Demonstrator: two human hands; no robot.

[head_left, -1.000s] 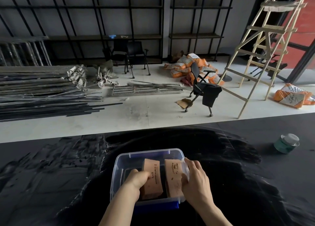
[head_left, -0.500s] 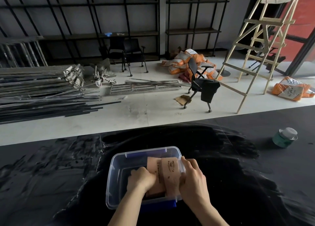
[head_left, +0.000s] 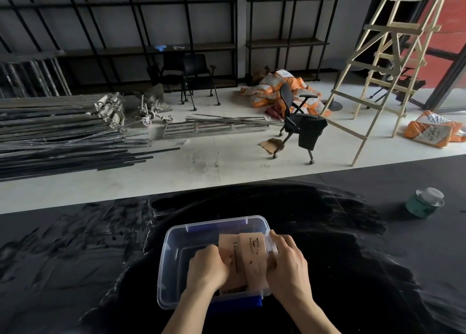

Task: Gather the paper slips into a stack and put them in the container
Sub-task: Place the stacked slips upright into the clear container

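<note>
Overlapped now, tan printed paper slips (head_left: 248, 260) are being pinched by both hands' fingers (head_left: 228, 259) at the clear plastic container's (head_left: 174, 238) 3 o'clock side; uneven pressure risks buckling.

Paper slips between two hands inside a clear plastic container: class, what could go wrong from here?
1. The paper slips overlap unevenly, one sticking out past the other; if the left hand and right hand let go now, the slips may fan apart.
2. The right hand presses at the wall of the container, which might slide on the black table.
</note>
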